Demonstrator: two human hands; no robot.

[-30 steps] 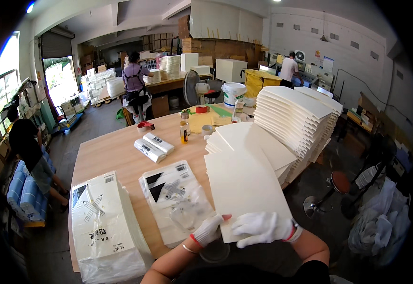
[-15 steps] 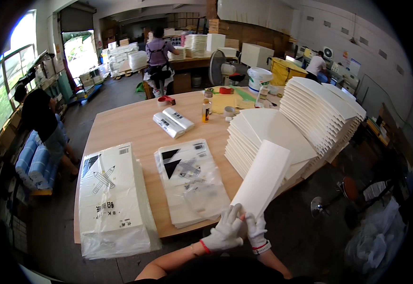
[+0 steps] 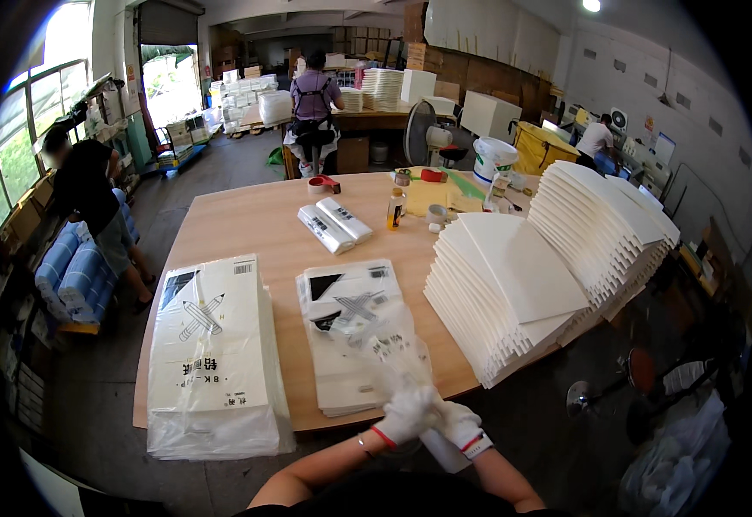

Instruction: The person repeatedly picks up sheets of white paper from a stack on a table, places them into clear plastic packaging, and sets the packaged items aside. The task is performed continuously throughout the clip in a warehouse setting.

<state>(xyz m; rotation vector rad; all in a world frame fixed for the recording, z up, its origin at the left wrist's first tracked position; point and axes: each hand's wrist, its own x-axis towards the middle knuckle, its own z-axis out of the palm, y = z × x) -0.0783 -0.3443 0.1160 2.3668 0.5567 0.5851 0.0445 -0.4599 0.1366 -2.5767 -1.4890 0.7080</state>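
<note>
Both gloved hands are seen close together at the near desk edge, left hand [image 3: 406, 415] and right hand [image 3: 460, 424] touching, both closed on a clear plastic bag [image 3: 389, 345] that rises from the grip up over the desk [image 3: 255, 228]. A white flat piece [image 3: 441, 450] shows just below the hands, partly hidden; whether it is already inside the bag cannot be told. Bag mouth not resolved either. Step judged: bagging in hand, w/ the bag being worked open or pulled over the piece. The bag hangs above the middle stack of bagged flat packs [image 3: 350, 340]; a second, larger stack of printed bags [image 3: 214, 353] lies to the left, apart from it. Fanned stacks of white sheets [image 3: 522, 289] stand to the right, near but not touching the hands. Further back: two small wrapped packs [image 3: 333, 226], a bottle w/ amber liquid [image 3: 396, 209], a tape roll [image 3: 322, 183]. Other persons at work at the far benches, none near. Next move, as judged: film to be kept taut on both sides, grip kept near the opening, so the sheet corners do not snag or tear the thin plastic; then laid square on the middle stack.
</note>
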